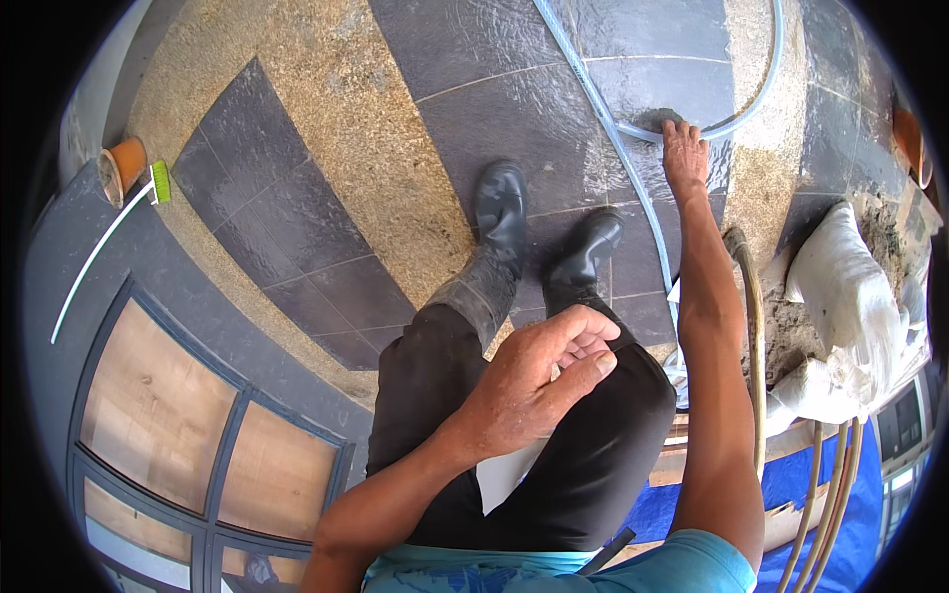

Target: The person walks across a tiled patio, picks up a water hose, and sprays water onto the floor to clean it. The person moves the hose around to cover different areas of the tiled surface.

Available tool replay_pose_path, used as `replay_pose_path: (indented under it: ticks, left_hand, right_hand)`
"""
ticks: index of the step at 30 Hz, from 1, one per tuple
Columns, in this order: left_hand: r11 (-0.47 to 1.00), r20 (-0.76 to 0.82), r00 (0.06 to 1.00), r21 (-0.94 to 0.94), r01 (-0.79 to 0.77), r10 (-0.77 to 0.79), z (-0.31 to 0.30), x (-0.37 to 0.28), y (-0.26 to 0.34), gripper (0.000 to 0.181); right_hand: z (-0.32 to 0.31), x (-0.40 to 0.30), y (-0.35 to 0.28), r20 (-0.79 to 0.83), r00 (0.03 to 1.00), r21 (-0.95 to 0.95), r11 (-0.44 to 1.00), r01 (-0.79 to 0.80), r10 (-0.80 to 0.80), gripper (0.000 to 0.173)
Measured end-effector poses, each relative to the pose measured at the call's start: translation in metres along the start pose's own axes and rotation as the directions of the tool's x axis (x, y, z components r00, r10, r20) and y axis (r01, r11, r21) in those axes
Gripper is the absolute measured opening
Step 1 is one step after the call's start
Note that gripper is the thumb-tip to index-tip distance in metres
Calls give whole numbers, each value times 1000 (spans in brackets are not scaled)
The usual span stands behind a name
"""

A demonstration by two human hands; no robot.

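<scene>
My right hand reaches down to the wet dark floor tiles, with its fingertips against a dark, rough clump that could be a rag or scouring pad. A clear blue braided hose passes at the same fingers. Whether they grip the clump, the hose or neither is hidden by the back of the hand. My left hand hangs above my knees, fingers loosely curled and thumb apart, with nothing visible in it. Below it are my black rubber boots, standing on the tiles.
A green-bristled brush with a white handle leans by an orange pot at left. Window frames are below it. To the right are white sacks, a curved pole, more poles and a blue tarpaulin.
</scene>
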State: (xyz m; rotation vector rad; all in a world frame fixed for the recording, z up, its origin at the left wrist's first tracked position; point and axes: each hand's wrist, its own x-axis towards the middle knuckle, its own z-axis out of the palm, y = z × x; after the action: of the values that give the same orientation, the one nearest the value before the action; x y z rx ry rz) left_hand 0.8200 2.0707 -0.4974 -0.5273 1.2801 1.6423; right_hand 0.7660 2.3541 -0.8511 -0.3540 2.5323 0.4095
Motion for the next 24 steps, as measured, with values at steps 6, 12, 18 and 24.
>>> replay_pose_path:
  ticks: [6,12,18,24]
  left_hand:
    - [1000,4,1000,-12,-27,27,-14,3,12,25]
    - [998,-36,999,-53,-41,39,-15,1,8,25]
    - [986,-64,997,-168,19,-30,-6,0,-5,22]
    - [968,-135,990,-249,3,-37,-5,-10,-28,24]
  right_hand:
    - [11,11,4,7,996,-16,996,88,-88,21]
    - [-18,-8,31,42,934,291,899,329,-355,26]
    - [-95,-65,4,167,818,368,804,467,-551,15]
    - [-127,-105,-35,281,880,215,919,331,-383,18]
